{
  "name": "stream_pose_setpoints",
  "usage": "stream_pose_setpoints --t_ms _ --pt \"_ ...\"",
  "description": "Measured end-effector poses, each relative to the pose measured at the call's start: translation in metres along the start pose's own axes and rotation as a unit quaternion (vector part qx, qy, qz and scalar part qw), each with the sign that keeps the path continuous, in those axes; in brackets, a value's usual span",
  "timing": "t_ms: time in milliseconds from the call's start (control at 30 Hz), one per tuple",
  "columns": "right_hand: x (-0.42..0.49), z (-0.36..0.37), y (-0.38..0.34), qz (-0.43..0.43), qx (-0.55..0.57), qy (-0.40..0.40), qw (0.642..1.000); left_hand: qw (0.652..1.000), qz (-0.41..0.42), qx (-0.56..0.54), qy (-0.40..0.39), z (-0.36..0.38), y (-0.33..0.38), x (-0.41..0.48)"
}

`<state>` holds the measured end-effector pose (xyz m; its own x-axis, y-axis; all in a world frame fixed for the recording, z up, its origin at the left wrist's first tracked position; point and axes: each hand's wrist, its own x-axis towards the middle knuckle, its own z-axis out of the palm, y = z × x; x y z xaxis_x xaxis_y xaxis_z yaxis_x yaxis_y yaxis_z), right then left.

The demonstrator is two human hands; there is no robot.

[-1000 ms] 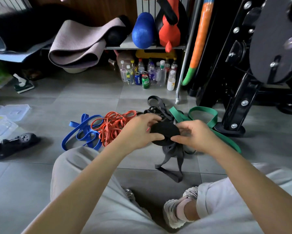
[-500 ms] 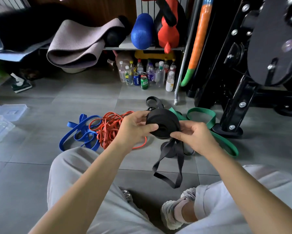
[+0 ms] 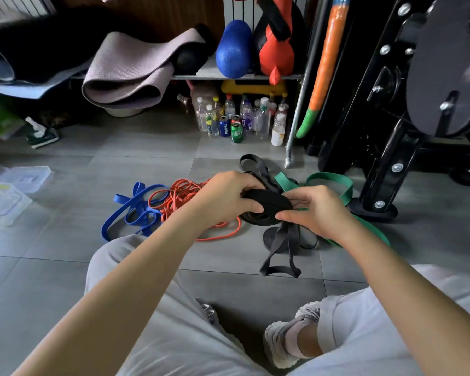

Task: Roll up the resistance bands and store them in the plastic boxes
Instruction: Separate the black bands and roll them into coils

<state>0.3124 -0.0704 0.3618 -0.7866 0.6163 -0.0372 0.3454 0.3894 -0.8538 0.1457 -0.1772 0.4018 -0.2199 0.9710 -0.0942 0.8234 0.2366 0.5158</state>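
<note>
Head view | step: winding the black band (image 3: 266, 206) into a coil above the floor | my left hand (image 3: 228, 199) and right hand (image 3: 316, 213) both pinch the coil | tail (image 3: 281, 253) hangs loose | next: wind it in, then reach the plastic boxes (image 3: 3, 202) far left.

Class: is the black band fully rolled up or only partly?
Partly. Both hands hold the black band as a coil, but a loose tail hangs to the floor.

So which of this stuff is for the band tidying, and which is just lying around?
For the job:
black band, held by left hand and right hand
blue band
orange band
green band
plastic boxes

Just lying about:
drink bottles and cans
rolled mat
blue pad
</note>
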Motion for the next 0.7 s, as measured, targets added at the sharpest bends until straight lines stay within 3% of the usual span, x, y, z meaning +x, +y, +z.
stream_pose_setpoints --t_ms 133,267,367,533,700 --pt "0.0 -0.006 0.001 -0.014 0.002 -0.003 1.0 0.994 -0.003 -0.102 0.025 0.004 -0.004 -0.001" --pt "0.006 -0.005 0.0 -0.015 -0.05 -0.015 0.999 0.997 0.041 0.065 -0.005 0.012 0.004 0.002" --pt "0.01 -0.003 -0.002 -0.009 -0.03 -0.015 0.999 0.99 0.049 0.128 0.03 0.015 0.01 0.004" --pt "0.003 0.006 0.011 -0.003 0.091 0.002 0.996 0.995 0.004 -0.076 0.064 0.015 0.0 0.001" --pt "-0.011 0.012 0.018 -0.003 0.2 0.049 0.979 0.931 -0.034 -0.343 0.122 0.019 -0.004 -0.01"
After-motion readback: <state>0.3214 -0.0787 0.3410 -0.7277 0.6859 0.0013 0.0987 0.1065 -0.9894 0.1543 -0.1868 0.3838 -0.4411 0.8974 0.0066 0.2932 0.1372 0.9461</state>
